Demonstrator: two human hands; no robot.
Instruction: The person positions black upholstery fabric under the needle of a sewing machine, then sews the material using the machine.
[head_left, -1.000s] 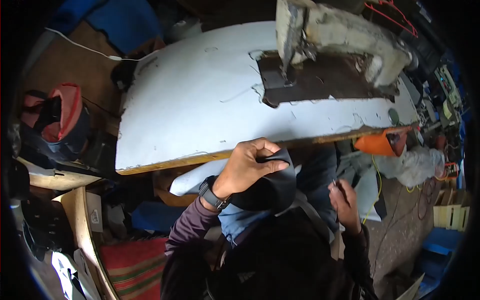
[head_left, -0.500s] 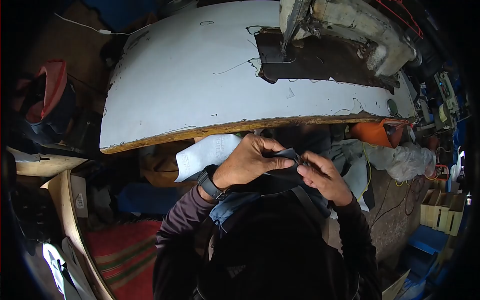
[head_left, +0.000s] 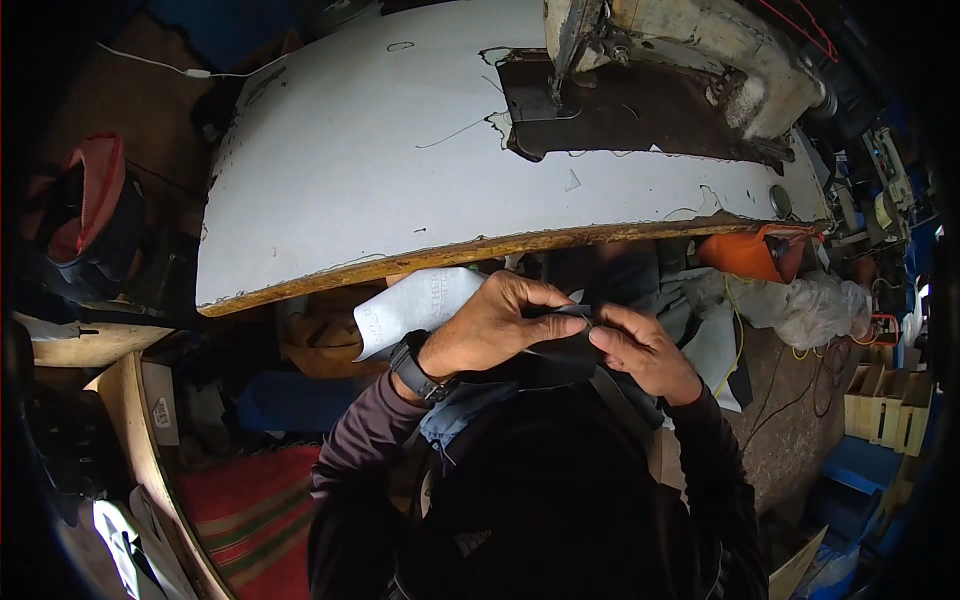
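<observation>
Pinching black material (head_left: pixel 560 366), left hand (head_left: pixel 492 326) nearly closed.

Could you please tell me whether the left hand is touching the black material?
Touching: the head view shows the left hand pinching the upper edge of the black material between its fingers.

We've got a bare left hand (head_left: pixel 500 322) and bare right hand (head_left: pixel 648 352). Black wristwatch (head_left: pixel 414 369), dark strap, left side. Dark plum fabric left sleeve (head_left: pixel 362 440), slight sheen, creased; near-black fabric right sleeve (head_left: pixel 708 450). Our black fabric top (head_left: pixel 560 500) carries a small pale-grey slanted-bar logo (head_left: pixel 474 541).
</observation>
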